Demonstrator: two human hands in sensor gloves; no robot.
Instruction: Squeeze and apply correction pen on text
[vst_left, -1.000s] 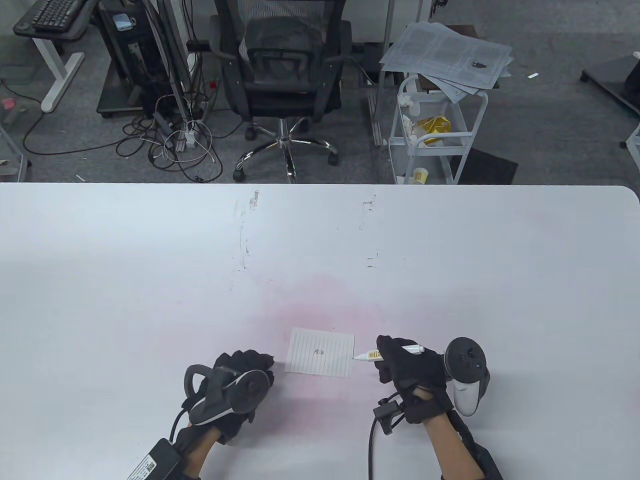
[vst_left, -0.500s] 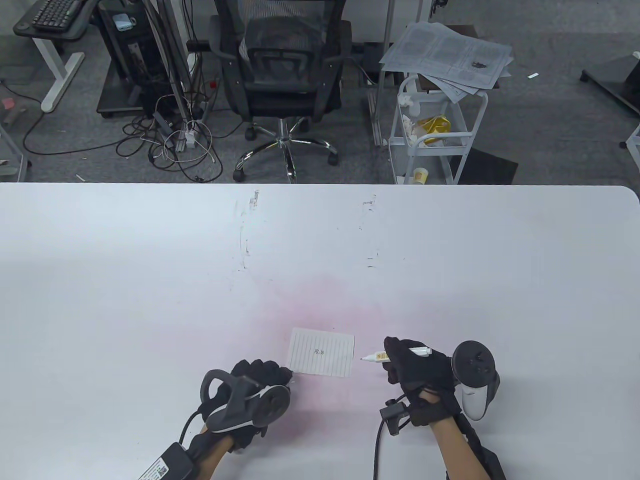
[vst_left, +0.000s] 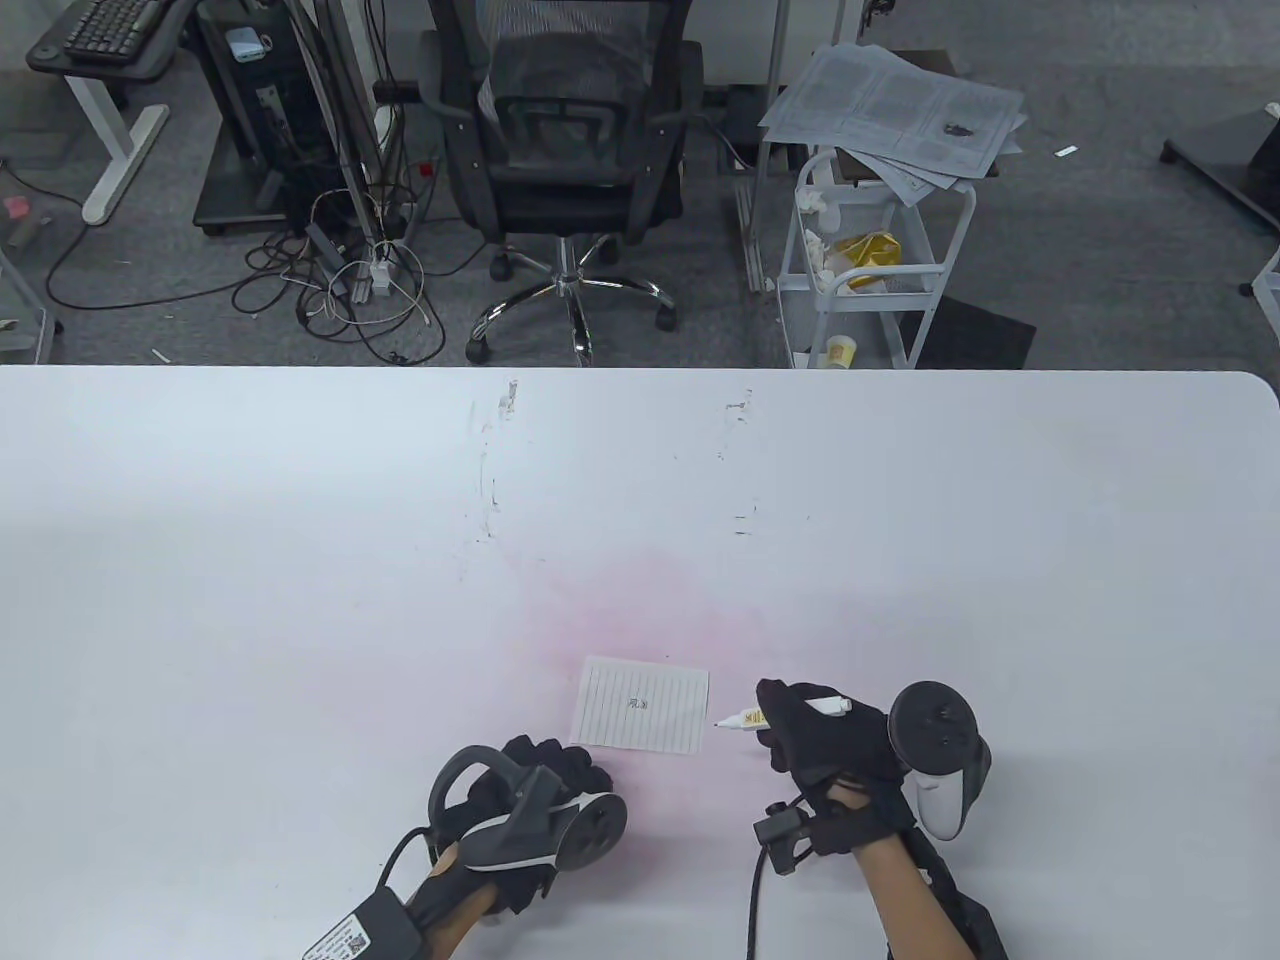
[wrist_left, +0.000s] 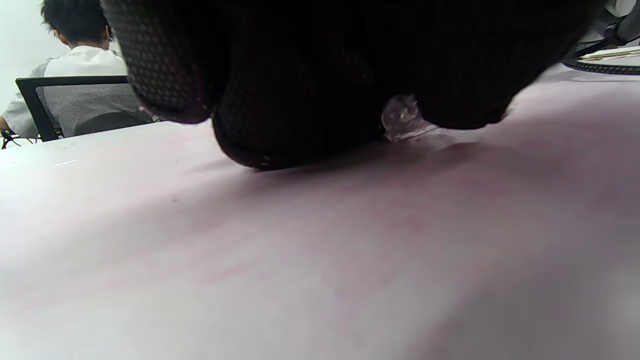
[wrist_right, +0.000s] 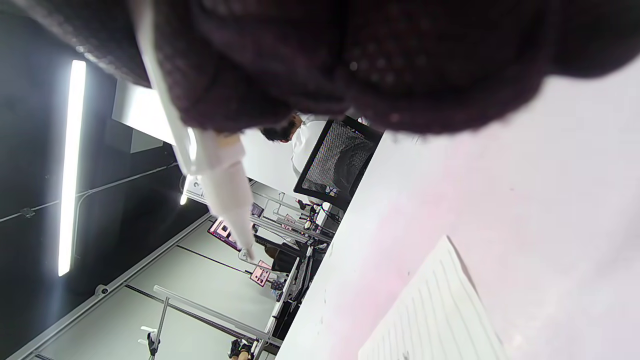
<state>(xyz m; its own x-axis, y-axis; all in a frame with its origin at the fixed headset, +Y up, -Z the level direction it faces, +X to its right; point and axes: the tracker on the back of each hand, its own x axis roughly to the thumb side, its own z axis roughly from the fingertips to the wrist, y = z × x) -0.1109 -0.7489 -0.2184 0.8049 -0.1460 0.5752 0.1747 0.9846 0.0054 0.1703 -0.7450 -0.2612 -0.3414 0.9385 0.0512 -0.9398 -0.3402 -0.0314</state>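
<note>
Left hand (vst_left: 540, 800) is sliding in below the small white lined paper card (vst_left: 640, 705), curled, grip contents unclear. Right hand (vst_left: 820, 745) is pinching the white correction pen (vst_left: 745, 717), nib edging back toward the card; text is not yet covered.

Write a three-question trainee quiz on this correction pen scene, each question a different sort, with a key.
1. True or false: the tip of the correction pen already touches the handwritten text on the lined paper.
2. Which hand has the pen in its grip? A) left hand B) right hand C) neither
3. Fill in: in the table view the pen tip lies just off the paper's ____ edge.

Key: 1 false, the tip is beside the paper, short of the text; 2 B; 3 right.
</note>
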